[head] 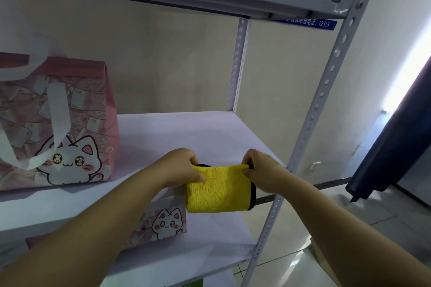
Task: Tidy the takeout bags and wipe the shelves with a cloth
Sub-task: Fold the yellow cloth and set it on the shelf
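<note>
- Head view: left hand (180,165) pinches the upper left corner of the folded yellow plush cloth with black edging (217,191).
- Right hand (261,170) pinches its upper right corner; cloth hangs at the front edge of the white metal shelf (198,133).
- Pink cat-print takeout bag with white handles (58,123) stands on that shelf at 9 o'clock, apart.
- Smaller pink cat-print bag (165,221), lower shelf (210,240), 7 o'clock.

Plain cream wall (163,65) ahead of me, blue sign (310,23) with white lettering high on it, pale glossy floor tiles (384,219) down to my right, dark blue curtain (396,147) there, bright daylight (405,65) along its edge
</note>
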`<state>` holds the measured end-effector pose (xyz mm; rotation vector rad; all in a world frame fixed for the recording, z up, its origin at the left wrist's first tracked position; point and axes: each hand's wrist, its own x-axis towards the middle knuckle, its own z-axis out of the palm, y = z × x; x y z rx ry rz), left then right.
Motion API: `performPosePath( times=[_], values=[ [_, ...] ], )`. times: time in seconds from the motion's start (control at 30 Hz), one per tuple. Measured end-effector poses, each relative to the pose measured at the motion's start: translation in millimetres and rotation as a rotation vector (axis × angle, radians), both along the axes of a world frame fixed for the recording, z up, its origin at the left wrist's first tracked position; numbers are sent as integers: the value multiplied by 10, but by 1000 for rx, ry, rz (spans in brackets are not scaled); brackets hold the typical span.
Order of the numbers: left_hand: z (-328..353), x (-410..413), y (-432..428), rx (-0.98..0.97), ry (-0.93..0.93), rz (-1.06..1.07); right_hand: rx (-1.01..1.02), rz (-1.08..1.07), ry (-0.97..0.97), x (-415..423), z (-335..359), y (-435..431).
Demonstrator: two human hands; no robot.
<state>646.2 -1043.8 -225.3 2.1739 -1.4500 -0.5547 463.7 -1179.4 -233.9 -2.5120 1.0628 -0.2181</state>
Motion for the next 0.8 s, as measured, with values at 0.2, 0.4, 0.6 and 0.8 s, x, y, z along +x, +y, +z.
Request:
performPosePath(
  times=[0.2,0.4,0.6,0.8],
  values=[
    [101,-51,15,-196,48,-63,118,50,-31,-107,162,-62],
    [417,-195,-57,-333,46,-133,358,264,-175,-156,382,-34],
    [679,-259,-206,-444,122,-180,216,296,-206,-88,522,-9],
    [692,-191,-464,-657,225,25,134,74,-267,-82,606,-201]
  ],
)
